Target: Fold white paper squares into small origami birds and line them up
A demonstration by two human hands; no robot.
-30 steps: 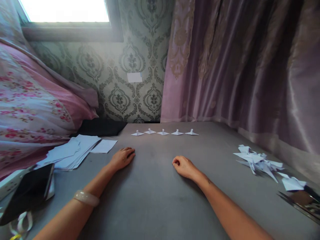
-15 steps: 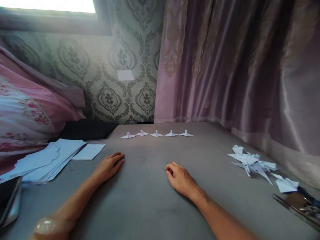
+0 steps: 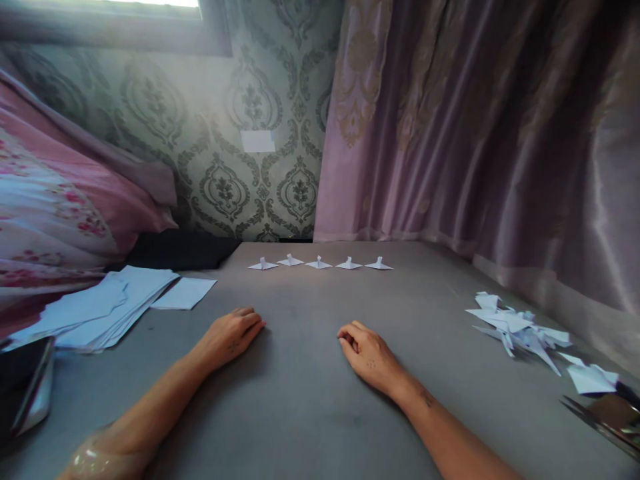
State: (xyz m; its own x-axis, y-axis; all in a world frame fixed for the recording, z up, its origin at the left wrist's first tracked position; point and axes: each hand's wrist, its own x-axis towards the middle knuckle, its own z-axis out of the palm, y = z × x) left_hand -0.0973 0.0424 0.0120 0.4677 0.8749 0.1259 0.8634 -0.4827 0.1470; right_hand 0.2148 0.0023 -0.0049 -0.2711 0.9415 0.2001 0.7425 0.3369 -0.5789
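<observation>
My left hand [image 3: 236, 338] rests palm down on the grey tabletop, fingers stretched forward and holding nothing that shows. To the right, my right hand [image 3: 369, 355] lies on its side with the fingers curled in loosely; nothing shows in them. Beyond both hands, several small folded white paper pieces [image 3: 319, 263] stand in a row, with pointed sides and upright middles. A stack of white paper sheets [image 3: 107, 310] lies left of my left hand, and a separate white paper [image 3: 185, 293] sits beside it.
At the right lies a heap of folded paper pieces [image 3: 523, 327], with another folded piece [image 3: 590, 377] and scissors [image 3: 595, 421] nearer me. A dark, flat device [image 3: 25, 380] is at the left edge. A pink curtain [image 3: 450, 133] hangs along the right side.
My left hand has shifted slightly right and its fingers have come closer together. My right hand keeps its curled pose. The whole view has tilted down and turned a little left.
</observation>
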